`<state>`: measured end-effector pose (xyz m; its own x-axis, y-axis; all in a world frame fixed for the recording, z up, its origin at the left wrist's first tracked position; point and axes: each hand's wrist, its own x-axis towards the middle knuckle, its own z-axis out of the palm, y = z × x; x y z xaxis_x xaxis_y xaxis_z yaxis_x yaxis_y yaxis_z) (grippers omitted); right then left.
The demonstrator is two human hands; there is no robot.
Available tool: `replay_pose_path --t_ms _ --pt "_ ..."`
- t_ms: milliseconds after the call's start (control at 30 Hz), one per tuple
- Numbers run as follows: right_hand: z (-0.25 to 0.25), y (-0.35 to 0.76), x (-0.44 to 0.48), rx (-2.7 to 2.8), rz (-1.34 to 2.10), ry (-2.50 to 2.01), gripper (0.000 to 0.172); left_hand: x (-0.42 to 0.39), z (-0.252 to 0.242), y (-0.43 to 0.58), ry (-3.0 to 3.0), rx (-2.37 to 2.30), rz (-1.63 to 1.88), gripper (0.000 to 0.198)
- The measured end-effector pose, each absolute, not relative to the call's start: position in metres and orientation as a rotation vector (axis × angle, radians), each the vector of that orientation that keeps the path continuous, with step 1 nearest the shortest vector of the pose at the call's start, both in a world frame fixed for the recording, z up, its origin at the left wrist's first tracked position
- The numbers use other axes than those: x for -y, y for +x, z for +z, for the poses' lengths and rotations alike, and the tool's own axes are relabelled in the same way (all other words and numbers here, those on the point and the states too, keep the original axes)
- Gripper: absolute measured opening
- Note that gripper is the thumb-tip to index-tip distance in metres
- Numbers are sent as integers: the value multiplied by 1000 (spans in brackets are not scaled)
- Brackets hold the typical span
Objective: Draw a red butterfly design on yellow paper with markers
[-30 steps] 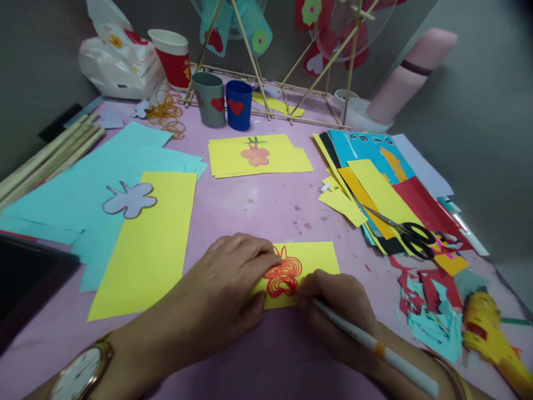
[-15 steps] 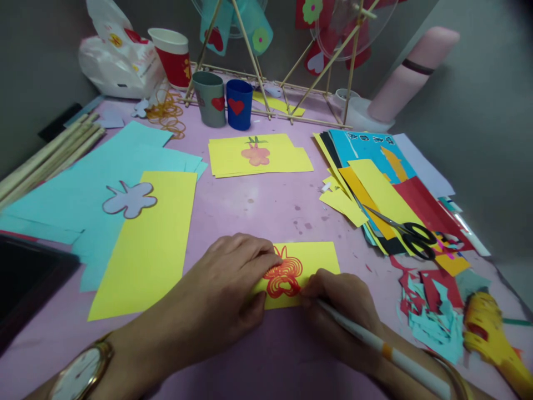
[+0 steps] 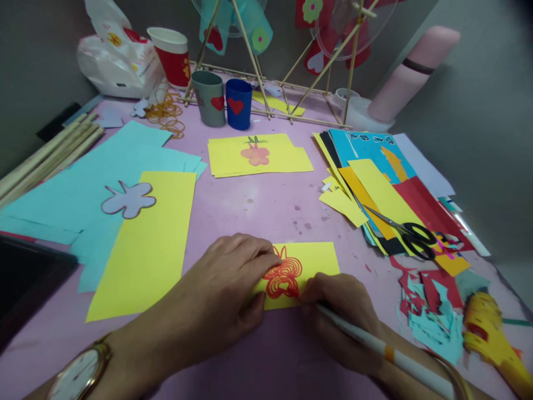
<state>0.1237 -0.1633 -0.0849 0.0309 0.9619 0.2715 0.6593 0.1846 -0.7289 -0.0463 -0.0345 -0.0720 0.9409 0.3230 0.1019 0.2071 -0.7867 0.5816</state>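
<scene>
A small yellow card (image 3: 317, 259) lies on the pink table (image 3: 258, 205) near its front edge. On it is a red drawing of nested looping lines (image 3: 283, 276). My left hand (image 3: 225, 289) lies flat on the card's left part, fingertips pressed beside the drawing. My right hand (image 3: 343, 316) is closed round a white pen (image 3: 387, 355) with an orange band. The pen's tip sits at the drawing's lower right edge. A watch (image 3: 79, 375) is on my left wrist.
Black-handled scissors (image 3: 410, 233) lie on a stack of coloured papers (image 3: 375, 178) at right. A large yellow sheet (image 3: 145, 244) and light blue sheets (image 3: 83, 189) lie at left. Two cups with hearts (image 3: 225, 103), a stick frame and wooden sticks (image 3: 45, 158) stand further back.
The pen tip has shifted slightly along the lower edge of the red drawing. My left hand has stayed in place on the card.
</scene>
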Motion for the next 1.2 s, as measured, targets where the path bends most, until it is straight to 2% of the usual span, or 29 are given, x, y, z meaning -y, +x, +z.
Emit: replay_pose_path --t_ms 1200 --pt "-86 122 163 1716 565 -1564 15 35 -72 -46 2500 -377 276 38"
